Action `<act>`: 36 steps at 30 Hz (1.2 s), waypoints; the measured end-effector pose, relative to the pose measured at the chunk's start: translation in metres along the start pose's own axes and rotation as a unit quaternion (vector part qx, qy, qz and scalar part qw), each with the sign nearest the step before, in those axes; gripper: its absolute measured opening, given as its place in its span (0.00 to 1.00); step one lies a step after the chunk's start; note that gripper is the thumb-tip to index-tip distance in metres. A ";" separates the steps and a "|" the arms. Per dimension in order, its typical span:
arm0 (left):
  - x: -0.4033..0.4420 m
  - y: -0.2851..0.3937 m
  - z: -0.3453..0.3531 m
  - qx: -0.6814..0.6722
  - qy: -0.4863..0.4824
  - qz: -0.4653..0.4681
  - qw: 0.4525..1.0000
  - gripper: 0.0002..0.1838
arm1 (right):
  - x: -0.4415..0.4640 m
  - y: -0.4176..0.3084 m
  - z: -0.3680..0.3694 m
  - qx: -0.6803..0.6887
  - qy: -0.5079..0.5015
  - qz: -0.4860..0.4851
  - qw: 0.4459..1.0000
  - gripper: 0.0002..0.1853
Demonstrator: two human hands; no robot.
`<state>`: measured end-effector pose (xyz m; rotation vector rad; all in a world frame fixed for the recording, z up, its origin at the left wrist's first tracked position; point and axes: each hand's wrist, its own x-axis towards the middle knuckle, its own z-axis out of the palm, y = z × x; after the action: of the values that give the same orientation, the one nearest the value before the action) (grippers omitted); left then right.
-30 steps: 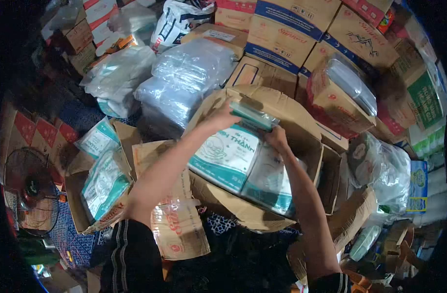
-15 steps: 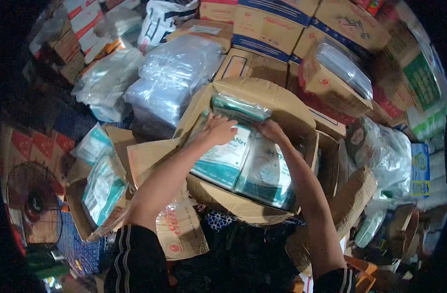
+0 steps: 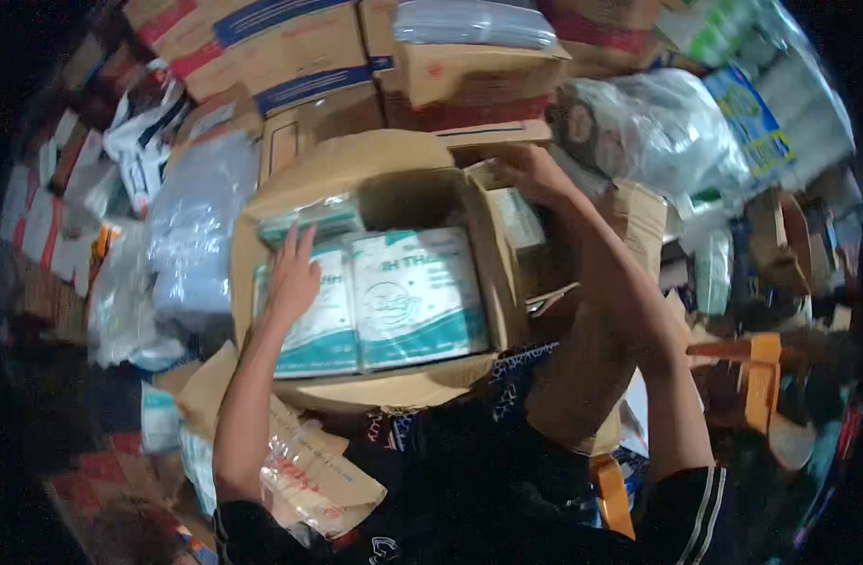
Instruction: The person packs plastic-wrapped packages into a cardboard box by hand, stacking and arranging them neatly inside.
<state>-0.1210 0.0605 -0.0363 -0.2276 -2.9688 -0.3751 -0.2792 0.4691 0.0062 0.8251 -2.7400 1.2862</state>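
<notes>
An open cardboard box (image 3: 384, 394) in front of me holds white-and-teal plastic-wrapped packs (image 3: 417, 297) side by side. Another wrapped pack (image 3: 330, 218) lies at the back left inside it. My left hand (image 3: 298, 273) is over the left pack, fingers spread, gripping nothing. To the right, my right hand (image 3: 535, 176) is at the back of a second open box (image 3: 554, 294), in which a pale wrapped pack (image 3: 518, 218) shows. Its fingers are blurred and partly hidden, so I cannot make out a hold.
Stacked cartons (image 3: 309, 56) stand behind. Clear plastic bundles (image 3: 201, 221) lie to the left, and a large clear bag (image 3: 648, 127) sits at the right. A printed cardboard flap (image 3: 323, 476) sticks out near my left arm. An orange plastic piece (image 3: 763, 381) is at the right.
My right hand has left the packs and moved right to the second box. My left hand stays over the left pack, fingers now more spread. The camera view has turned right.
</notes>
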 end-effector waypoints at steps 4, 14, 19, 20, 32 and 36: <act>0.007 0.039 -0.010 -0.047 0.090 0.052 0.993 0.29 | -0.019 -0.009 -0.051 -0.076 0.083 0.113 0.987 0.20; 0.135 0.267 0.058 -0.566 -0.035 0.014 0.823 0.05 | -0.026 0.044 -0.027 -0.011 0.146 0.159 0.976 0.22; 0.190 0.338 0.161 -0.779 -0.077 -0.327 0.530 0.09 | -0.023 0.041 -0.020 -0.043 0.111 0.220 0.968 0.22; 0.186 0.340 0.178 -0.776 -0.078 -0.362 0.510 0.09 | -0.023 0.044 -0.018 -0.062 0.078 0.224 0.970 0.21; 0.079 0.289 0.247 -0.712 -0.126 -0.483 0.494 0.10 | -0.065 -0.050 0.003 -0.204 -0.184 0.200 0.940 0.12; 0.063 0.276 0.246 -0.699 -0.140 -0.492 0.500 0.10 | -0.075 -0.062 0.016 -0.279 -0.147 0.163 0.935 0.09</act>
<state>-0.1659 0.3962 -0.1976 1.3989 -1.6614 -2.8459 -0.1829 0.4590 0.0231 0.5548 -3.3184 0.3443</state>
